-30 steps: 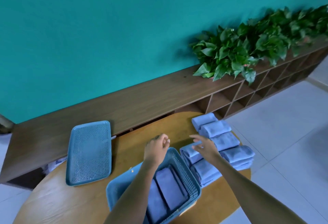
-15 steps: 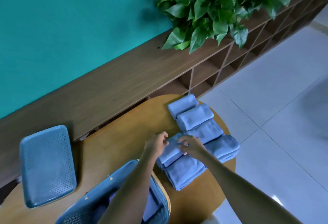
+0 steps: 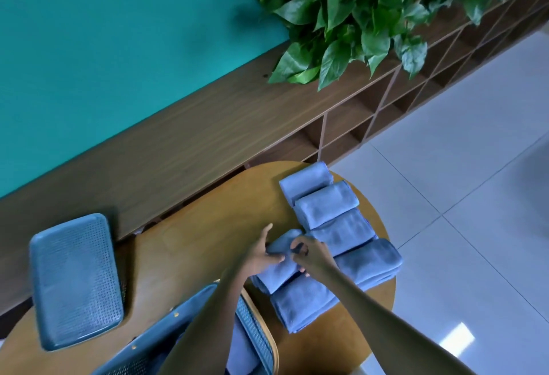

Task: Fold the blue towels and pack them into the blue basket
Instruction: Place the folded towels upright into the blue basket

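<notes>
Both hands (image 3: 261, 255) now gripping folded towel (image 3: 280, 273)

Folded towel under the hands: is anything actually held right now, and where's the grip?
Yes. Both hands hold one folded blue towel from the row on the round table. Left hand grips its left edge, right hand pinches its top near the middle.

We have both grips meeting on one towel (image 3: 277, 270), left grip (image 3: 261, 258) at its left side, right grip (image 3: 312, 257) at its right. Beyond the right grip, four towels (image 3: 326, 205) lie in a row on the surface (image 3: 208, 226). Nearer than the grips sits the basket (image 3: 255, 336). Far left of the left grip lies the lid (image 3: 74, 279). Behind everything runs the shelf (image 3: 184, 142), plants (image 3: 356, 15) on top.
</notes>
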